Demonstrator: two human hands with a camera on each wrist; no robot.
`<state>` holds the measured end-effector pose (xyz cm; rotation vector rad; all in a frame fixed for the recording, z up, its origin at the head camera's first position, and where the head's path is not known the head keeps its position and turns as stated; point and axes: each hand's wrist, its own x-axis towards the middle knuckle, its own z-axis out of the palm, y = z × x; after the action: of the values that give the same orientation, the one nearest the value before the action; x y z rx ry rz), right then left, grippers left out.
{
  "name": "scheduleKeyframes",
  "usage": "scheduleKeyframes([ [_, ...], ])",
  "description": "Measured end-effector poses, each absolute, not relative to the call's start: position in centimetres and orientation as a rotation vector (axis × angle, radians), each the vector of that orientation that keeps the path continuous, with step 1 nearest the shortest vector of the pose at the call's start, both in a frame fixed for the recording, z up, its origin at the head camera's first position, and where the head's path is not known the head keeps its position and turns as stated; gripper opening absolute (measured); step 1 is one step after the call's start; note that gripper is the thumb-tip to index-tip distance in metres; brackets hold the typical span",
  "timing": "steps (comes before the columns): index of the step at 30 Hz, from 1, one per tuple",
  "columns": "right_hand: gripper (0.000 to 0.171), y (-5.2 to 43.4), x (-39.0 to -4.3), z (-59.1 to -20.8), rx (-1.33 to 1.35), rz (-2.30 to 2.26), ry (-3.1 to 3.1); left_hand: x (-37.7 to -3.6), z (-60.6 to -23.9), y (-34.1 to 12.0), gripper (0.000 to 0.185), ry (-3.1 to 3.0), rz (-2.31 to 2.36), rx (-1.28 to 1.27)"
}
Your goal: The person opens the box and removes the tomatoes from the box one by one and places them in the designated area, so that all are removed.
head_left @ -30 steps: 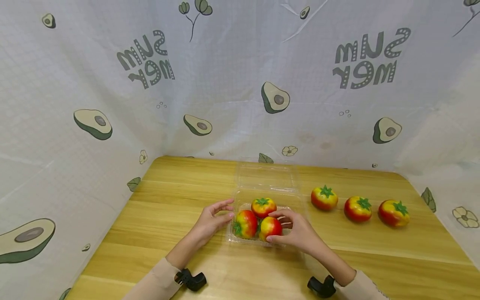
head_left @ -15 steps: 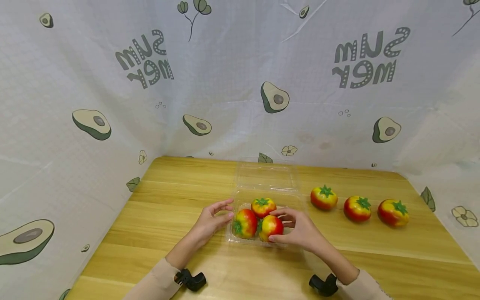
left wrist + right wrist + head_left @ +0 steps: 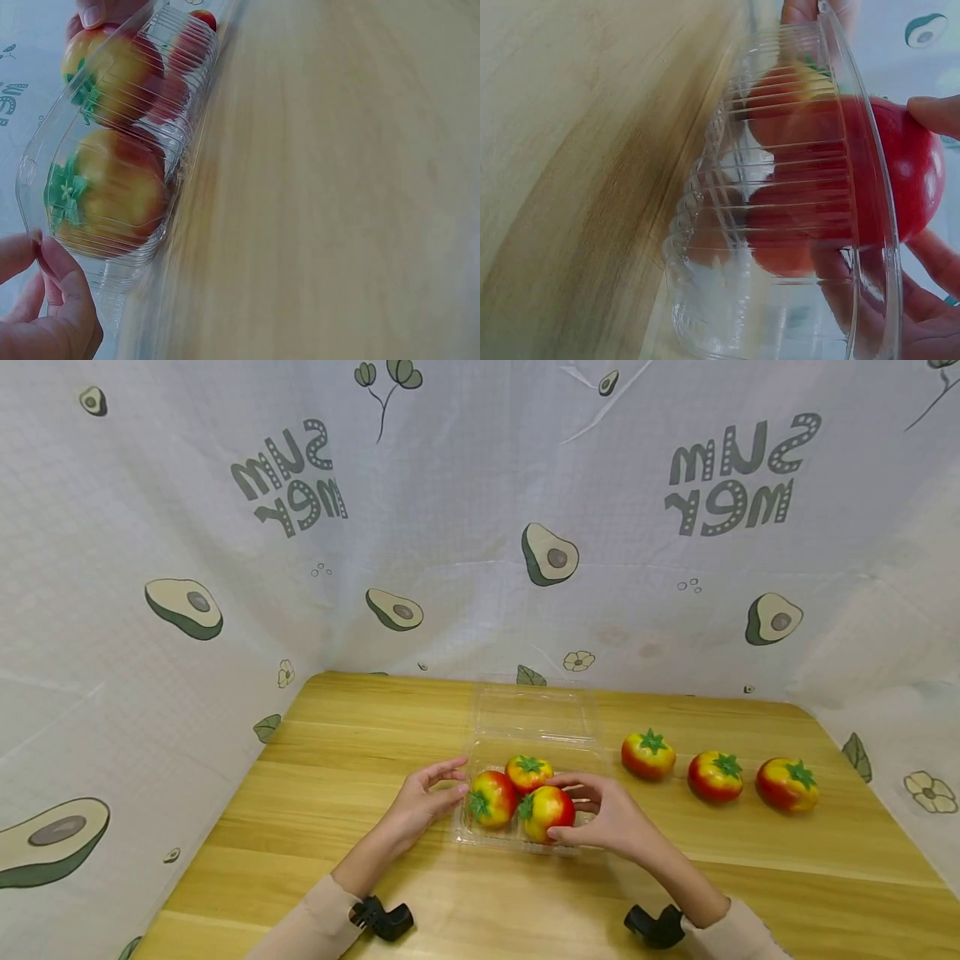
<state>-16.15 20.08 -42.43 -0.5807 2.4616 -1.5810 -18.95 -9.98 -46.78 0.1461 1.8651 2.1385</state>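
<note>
A clear plastic clamshell box (image 3: pixel 480 839) lies open on the table, its lid (image 3: pixel 528 712) folded back toward the cloth. My left hand (image 3: pixel 420 808) pinches the box's left rim between thumb and finger, as the left wrist view shows. With my right hand (image 3: pixel 613 818) I grip a red and yellow tomato (image 3: pixel 546 817) at the box's front right, its green leafy top turned left. In the right wrist view, thumb and fingers span this tomato (image 3: pixel 911 169), which stands partly above the rim. Another tomato (image 3: pixel 494 802) sits at the box's left, and a third (image 3: pixel 531 767) behind them.
To the right of the box, three more tomatoes stand in a loose row: one (image 3: pixel 648 755) nearest the box, one (image 3: pixel 715 778) in the middle, one (image 3: pixel 786 787) farthest right. A cloth (image 3: pixel 465 527) printed with avocados hangs behind and beside the wooden table (image 3: pixel 360 735).
My right hand has shifted a little to the right with its tomato. The other two tomatoes in the box have nudged slightly to the right. My left hand keeps its place at the rim.
</note>
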Motion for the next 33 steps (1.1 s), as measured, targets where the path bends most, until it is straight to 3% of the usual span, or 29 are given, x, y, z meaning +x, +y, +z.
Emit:
scheduleKeyframes([
  [33,0.052,20.82,-15.48,-41.67,-0.677,-1.762,2.471,-19.16,-46.95,-9.90,0.050,1.859,2.142,0.139],
])
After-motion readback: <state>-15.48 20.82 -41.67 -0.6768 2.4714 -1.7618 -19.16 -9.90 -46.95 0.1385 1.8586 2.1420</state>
